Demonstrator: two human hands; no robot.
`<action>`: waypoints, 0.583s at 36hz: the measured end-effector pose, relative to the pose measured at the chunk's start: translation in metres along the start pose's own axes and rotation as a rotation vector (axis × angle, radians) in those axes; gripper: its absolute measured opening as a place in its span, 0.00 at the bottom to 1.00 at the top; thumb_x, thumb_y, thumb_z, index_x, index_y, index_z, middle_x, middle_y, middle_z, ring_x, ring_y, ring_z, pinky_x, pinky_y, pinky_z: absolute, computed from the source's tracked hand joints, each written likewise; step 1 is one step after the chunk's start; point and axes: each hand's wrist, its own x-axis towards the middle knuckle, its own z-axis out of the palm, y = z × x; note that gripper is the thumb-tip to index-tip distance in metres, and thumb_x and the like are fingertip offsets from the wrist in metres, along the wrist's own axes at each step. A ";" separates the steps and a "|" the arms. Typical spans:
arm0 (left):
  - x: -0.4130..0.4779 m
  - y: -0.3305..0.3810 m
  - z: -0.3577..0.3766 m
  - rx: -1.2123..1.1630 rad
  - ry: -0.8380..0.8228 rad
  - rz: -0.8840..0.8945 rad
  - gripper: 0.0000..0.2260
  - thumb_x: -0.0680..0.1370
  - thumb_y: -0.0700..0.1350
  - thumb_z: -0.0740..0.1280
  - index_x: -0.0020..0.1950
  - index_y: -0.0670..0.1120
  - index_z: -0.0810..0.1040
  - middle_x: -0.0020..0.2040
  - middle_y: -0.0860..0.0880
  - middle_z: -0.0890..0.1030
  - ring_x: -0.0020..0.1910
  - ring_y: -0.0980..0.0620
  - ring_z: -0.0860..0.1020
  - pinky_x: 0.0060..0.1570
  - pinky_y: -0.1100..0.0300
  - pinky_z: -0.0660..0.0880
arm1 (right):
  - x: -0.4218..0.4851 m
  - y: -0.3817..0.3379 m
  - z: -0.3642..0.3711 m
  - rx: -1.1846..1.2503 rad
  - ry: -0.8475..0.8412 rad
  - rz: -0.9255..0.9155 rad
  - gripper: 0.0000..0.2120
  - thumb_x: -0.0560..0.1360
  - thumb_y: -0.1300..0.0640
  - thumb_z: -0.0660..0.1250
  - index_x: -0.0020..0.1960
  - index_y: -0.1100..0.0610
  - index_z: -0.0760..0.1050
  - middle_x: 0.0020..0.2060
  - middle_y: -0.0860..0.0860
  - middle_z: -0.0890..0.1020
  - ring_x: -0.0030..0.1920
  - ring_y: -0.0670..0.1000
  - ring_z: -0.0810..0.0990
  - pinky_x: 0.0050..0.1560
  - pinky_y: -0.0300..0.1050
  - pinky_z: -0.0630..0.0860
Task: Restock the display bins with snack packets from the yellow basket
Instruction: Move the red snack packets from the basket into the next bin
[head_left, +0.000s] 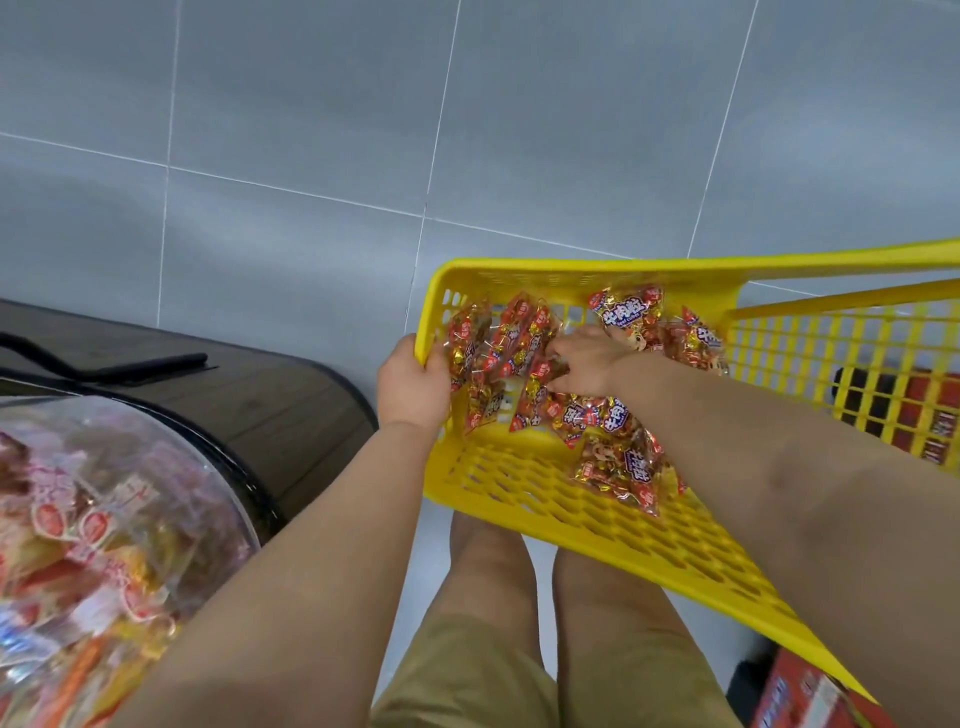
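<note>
Grey tiled floor (311, 130) fills the whole upper half of the view, bare and open beyond the far rim of the basket. The yellow basket (519, 493) is held tilted in the air, its near left corner low, its lattice bottom mostly bare toward the person and its right end running out of the frame. A dark brown counter (270, 395) with a rounded edge lies at the left, well apart from the basket, with a strip of floor between them. A clear domed display bin (119, 519) full of wrapped snacks sits at the lower left, cut off by the frame edge; its contents are blurred and hard to read. Red boxes (914, 410) show through the basket's lattice wall at the right, only partly visible. The snack packets (519, 358), red and gold, are heaped against the far left end of the basket, with a few more trailing toward the middle. The left hand (413, 384) is clamped on the basket's left rim, fingers curled over into the inside. The right hand (587, 361) is inside the basket with its fingers spread and pressed into the heap; whether it has closed on any packet I cannot tell, since the fingertips are buried among the wrappers
</note>
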 end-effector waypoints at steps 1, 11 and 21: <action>0.000 -0.001 0.000 -0.004 0.004 0.002 0.11 0.81 0.47 0.61 0.39 0.49 0.73 0.34 0.52 0.74 0.33 0.56 0.72 0.32 0.61 0.66 | 0.002 -0.002 0.001 -0.019 -0.017 -0.007 0.27 0.73 0.39 0.63 0.70 0.46 0.65 0.67 0.52 0.70 0.72 0.53 0.59 0.69 0.56 0.53; 0.001 -0.002 0.001 0.011 0.028 0.018 0.14 0.80 0.47 0.61 0.34 0.51 0.69 0.31 0.51 0.71 0.29 0.56 0.69 0.22 0.72 0.64 | -0.002 -0.020 -0.007 -0.049 -0.072 -0.263 0.22 0.75 0.43 0.64 0.66 0.50 0.71 0.58 0.50 0.75 0.60 0.53 0.72 0.57 0.49 0.71; -0.011 0.011 -0.009 -0.083 -0.059 0.020 0.09 0.80 0.52 0.64 0.57 0.50 0.75 0.46 0.54 0.77 0.44 0.56 0.76 0.47 0.60 0.73 | -0.082 -0.005 -0.029 0.951 0.163 -0.262 0.10 0.72 0.50 0.71 0.53 0.46 0.78 0.44 0.43 0.83 0.45 0.42 0.81 0.46 0.33 0.76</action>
